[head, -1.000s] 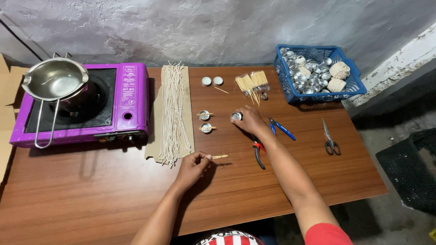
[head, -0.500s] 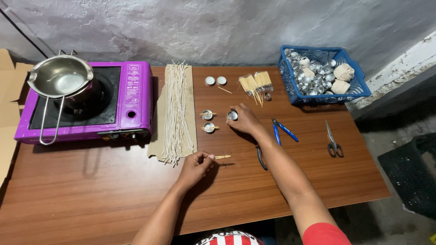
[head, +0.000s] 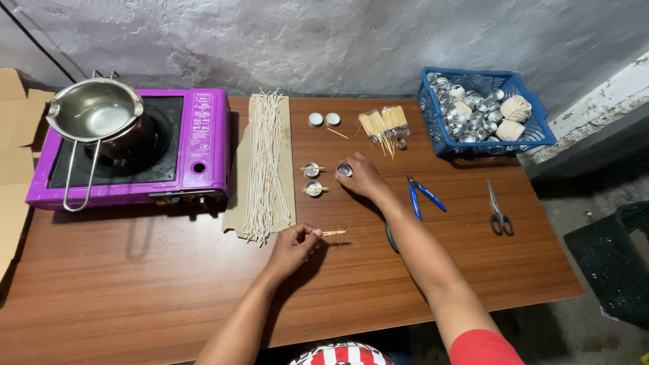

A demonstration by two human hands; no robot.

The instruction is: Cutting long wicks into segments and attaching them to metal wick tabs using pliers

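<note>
Head view: right hand point(head: 364, 177) gripped a small metal cup point(head: 345, 170) at its fingertips; left hand point(head: 292, 247) pinched a short stick point(head: 333, 233), partly hidden.

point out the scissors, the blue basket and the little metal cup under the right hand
scissors point(head: 498, 211), head view, on the pivot where the blades meet the handles
blue basket point(head: 433, 125), head view, on its near-left wall
metal cup point(head: 345, 169), head view, on its open top beside the fingers
</note>
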